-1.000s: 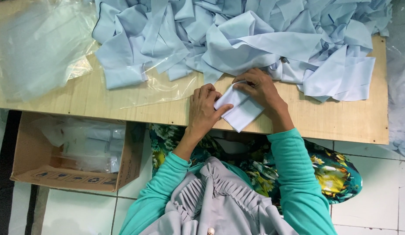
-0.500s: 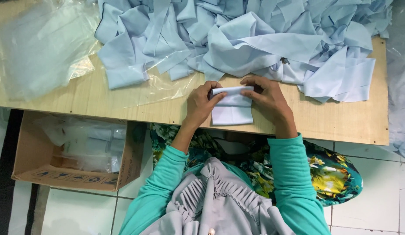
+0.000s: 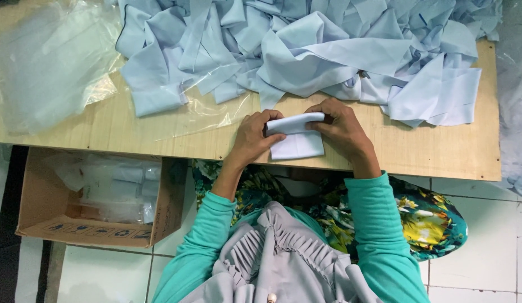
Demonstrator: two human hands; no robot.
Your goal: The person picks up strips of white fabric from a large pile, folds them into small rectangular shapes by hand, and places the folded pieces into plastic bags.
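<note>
A small pale blue folded cloth (image 3: 297, 143) lies at the near edge of the wooden table (image 3: 440, 151). Its far end is rolled over into a tube. My left hand (image 3: 252, 137) grips the left end of that roll. My right hand (image 3: 339, 129) grips the right end, fingers curled over it. Just beyond my hands a big heap of loose pale blue cloth pieces (image 3: 306, 50) covers the back of the table.
Clear plastic bags (image 3: 42, 67) lie on the table's left part, and a plastic sheet (image 3: 199, 109) pokes out from under the heap. A cardboard box (image 3: 92, 196) with bagged pieces stands on the tiled floor at the left.
The cloth has been squared up from a tilted lie and its far edge rolled toward me. Both hands have moved to the ends of the roll.
</note>
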